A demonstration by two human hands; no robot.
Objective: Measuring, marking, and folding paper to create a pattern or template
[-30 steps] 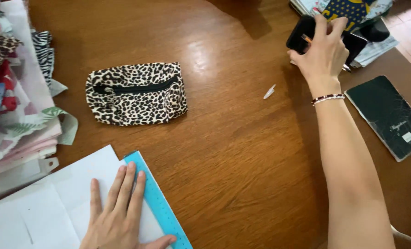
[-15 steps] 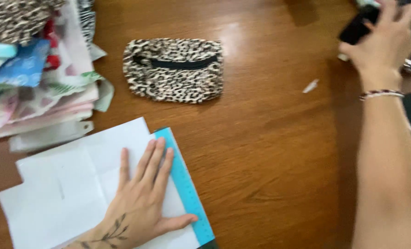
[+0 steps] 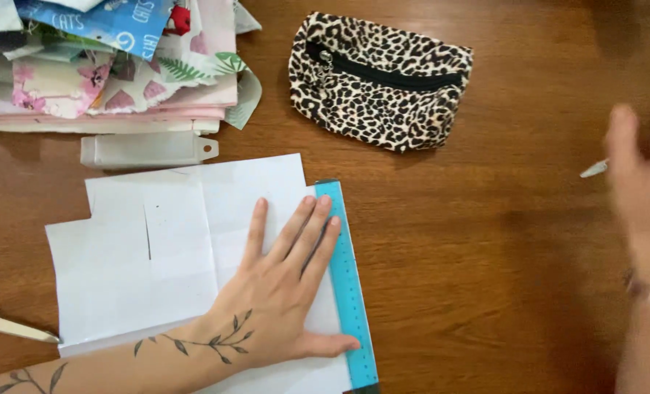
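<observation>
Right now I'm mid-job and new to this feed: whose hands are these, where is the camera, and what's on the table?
There is no machine: one head-worn camera looks down at a person's own bare hands. The left hand lies flat, open, pressing white paper beside a turquoise ruler on the wooden table. The right hand is blurred at the right edge; whether it holds anything is unclear. A leopard-print pouch lies farther back, and folded fabrics are stacked at the top left.

A leopard-print zip pouch (image 3: 380,82) lies on the wooden desk (image 3: 485,277). At the upper left sits a stack of patterned fabrics (image 3: 106,66), with a translucent plastic case (image 3: 146,149) just beside it.
</observation>
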